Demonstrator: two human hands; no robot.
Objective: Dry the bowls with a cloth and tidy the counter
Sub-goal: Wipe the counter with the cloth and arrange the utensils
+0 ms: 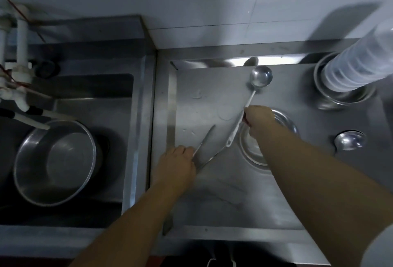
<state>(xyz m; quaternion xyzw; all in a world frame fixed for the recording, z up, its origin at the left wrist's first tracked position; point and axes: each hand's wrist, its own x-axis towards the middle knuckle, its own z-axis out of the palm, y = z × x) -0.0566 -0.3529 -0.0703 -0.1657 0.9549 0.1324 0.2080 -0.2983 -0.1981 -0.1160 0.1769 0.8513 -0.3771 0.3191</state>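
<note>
My right hand (pixel 258 119) pinches the white handle of a ladle (pixel 260 77), whose scoop lies beyond the fingers. My left hand (pixel 177 163) grips a knife (pixel 204 139), blade pointing toward the ladle. A steel bowl (pixel 282 118) sits under my right wrist on the counter (pixel 212 192).

pot (pixel 55 161) in sink (pixel 136 139), ladle (pixel 260 77) on counter (pixel 212 192)

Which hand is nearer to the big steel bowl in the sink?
Left. The left hand holds a knife just right of the sink containing the bowl; the right hand holds the ladle farther right.
</note>
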